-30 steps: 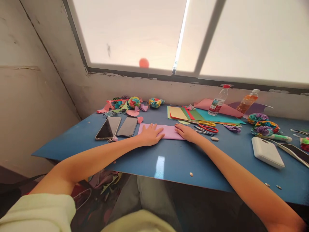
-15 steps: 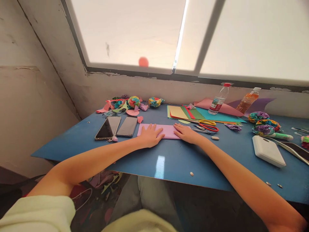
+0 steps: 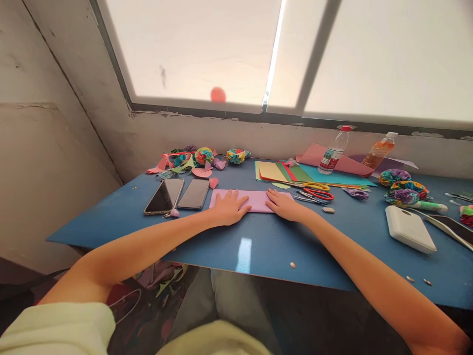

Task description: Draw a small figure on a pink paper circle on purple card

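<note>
Both hands — left [image 3: 229, 209], right [image 3: 284, 204] — had stayed flat, fingers spread, pressing the pink paper [image 3: 258, 200] — barely shifted, fold still being creased.

Blue table [image 3: 258, 246]: two phones [image 3: 179, 195] just left of the pink paper [image 3: 254, 201], scissors [image 3: 318, 191] and white box [image 3: 409, 229] off to its right.

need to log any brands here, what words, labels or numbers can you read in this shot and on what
Clear plastic water bottle with red cap: it has a printed label, too small and blurred to read.
Orange drink bottle with white cap: no text can be made out.
Two dark phones: screens dark, nothing shown.
White rectangular box: no print visible.
Folded lilac paper sheet under both hands: no print visible.
No text here is readable.
</note>
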Demonstrator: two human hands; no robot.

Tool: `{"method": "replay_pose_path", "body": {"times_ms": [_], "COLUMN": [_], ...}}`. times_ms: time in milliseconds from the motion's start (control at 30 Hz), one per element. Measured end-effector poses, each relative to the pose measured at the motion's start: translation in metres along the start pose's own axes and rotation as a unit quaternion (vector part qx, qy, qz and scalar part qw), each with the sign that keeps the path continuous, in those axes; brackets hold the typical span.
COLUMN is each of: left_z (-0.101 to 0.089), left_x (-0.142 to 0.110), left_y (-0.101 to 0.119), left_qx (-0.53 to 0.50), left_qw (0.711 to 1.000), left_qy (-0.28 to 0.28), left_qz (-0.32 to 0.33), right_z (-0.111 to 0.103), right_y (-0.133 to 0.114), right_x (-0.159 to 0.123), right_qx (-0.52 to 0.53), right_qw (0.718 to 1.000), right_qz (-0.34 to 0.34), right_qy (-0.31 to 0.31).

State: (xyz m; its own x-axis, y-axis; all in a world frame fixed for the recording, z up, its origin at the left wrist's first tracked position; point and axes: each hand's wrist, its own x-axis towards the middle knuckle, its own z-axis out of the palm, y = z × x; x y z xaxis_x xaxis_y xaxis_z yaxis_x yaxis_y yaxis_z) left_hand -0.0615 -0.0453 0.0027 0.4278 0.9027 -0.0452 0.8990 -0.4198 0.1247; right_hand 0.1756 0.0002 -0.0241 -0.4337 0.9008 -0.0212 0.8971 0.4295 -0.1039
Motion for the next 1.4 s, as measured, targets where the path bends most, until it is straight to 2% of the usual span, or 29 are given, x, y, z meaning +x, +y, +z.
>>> {"method": "replay_pose_path", "body": {"times_ms": [733, 1400], "left_z": [0.0, 0.004], "left_x": [0.004, 0.006], "left_y": [-0.002, -0.003], "left_qx": [-0.002, -0.011], "left_qw": [1.0, 1.0], "left_qy": [-0.007, -0.005], "left_qz": [-0.007, -0.014], "right_z": [-0.001, -0.007], "right_y": [0.0, -0.015], "right_x": [0.001, -0.007], "right_qx": [0.003, -0.001], "right_qw": [1.0, 0.999], "right_qz": [-0.007, 0.037], "right_qy": [0.004, -0.011]}}
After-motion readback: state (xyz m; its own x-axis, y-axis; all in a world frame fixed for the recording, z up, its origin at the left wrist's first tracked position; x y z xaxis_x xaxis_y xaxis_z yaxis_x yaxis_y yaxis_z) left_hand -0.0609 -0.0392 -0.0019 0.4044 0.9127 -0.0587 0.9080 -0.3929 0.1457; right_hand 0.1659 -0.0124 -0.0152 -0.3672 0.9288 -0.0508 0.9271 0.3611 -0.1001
